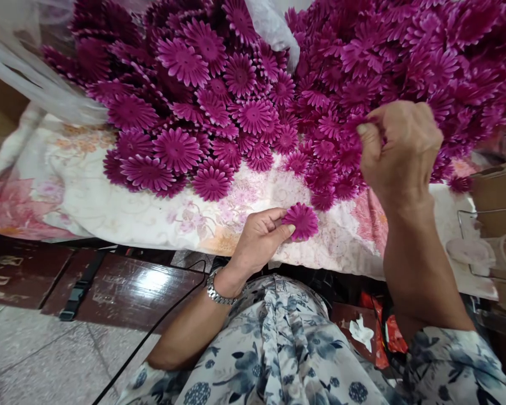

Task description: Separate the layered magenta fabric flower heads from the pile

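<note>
Pinching a purple flower head by its left rim, the left hand is at the near edge of the cloth-covered table, thumb and forefinger clamped on the petals; whether the bloom is one layer or several cannot be told. The step in hand seems to be handling loose flower heads, one held steady while the other hand works at the heap. To judge by this, the next move calls for a light fingertip grip that parts a bloom from its neighbours without creasing petals. The right hand is raised in front of the heap of flowers, fingers curled and thumb near the forefinger; purple shows at the tips, but I cannot tell whether it is gripped or lies behind. The heap covers much of the table away from the near edge, with clear plastic among the blooms. A cardboard box stands by the table's right end, and a metal watch circles the left wrist.
</note>
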A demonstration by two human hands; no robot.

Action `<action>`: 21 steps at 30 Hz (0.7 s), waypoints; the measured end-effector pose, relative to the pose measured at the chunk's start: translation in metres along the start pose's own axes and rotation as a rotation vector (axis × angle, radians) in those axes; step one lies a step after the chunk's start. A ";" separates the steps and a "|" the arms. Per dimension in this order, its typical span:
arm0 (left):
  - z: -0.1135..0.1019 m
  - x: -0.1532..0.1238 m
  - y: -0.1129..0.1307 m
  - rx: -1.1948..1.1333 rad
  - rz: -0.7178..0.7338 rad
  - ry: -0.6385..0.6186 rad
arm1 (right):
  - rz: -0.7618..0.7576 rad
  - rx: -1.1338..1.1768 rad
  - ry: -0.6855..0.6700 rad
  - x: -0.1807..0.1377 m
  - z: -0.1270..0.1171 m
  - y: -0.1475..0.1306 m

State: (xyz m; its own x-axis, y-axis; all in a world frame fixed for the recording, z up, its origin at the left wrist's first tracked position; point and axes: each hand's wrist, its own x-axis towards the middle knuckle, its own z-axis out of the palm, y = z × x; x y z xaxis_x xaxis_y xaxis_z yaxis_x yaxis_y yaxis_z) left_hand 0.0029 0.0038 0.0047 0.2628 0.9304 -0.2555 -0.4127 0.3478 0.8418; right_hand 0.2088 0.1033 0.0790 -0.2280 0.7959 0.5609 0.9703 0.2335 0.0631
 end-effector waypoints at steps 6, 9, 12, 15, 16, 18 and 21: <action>-0.001 0.002 0.002 -0.018 -0.028 -0.057 | -0.143 0.146 -0.009 -0.020 -0.008 -0.004; -0.001 0.002 0.003 -0.025 -0.035 -0.067 | -0.426 0.533 -0.245 -0.049 -0.011 -0.037; -0.001 0.001 0.004 -0.044 -0.041 -0.087 | -0.496 0.637 -0.258 -0.068 -0.007 -0.057; 0.001 0.001 0.004 -0.024 -0.038 -0.098 | -0.511 0.567 -0.203 -0.074 -0.001 -0.059; 0.002 0.001 0.004 -0.009 -0.033 -0.097 | -0.514 0.526 -0.184 -0.074 0.000 -0.058; 0.003 0.000 0.003 0.022 -0.022 -0.086 | -0.510 0.445 -0.123 -0.073 0.003 -0.057; 0.006 0.000 0.003 0.025 -0.009 -0.064 | -0.480 0.329 -0.036 -0.066 0.007 -0.058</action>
State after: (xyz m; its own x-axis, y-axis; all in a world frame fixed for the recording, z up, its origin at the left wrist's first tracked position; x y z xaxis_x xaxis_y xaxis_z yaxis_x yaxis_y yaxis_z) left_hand 0.0067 0.0039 0.0098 0.3217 0.9177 -0.2330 -0.3884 0.3524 0.8515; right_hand 0.1668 0.0415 0.0325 -0.6440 0.5753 0.5044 0.6832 0.7291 0.0406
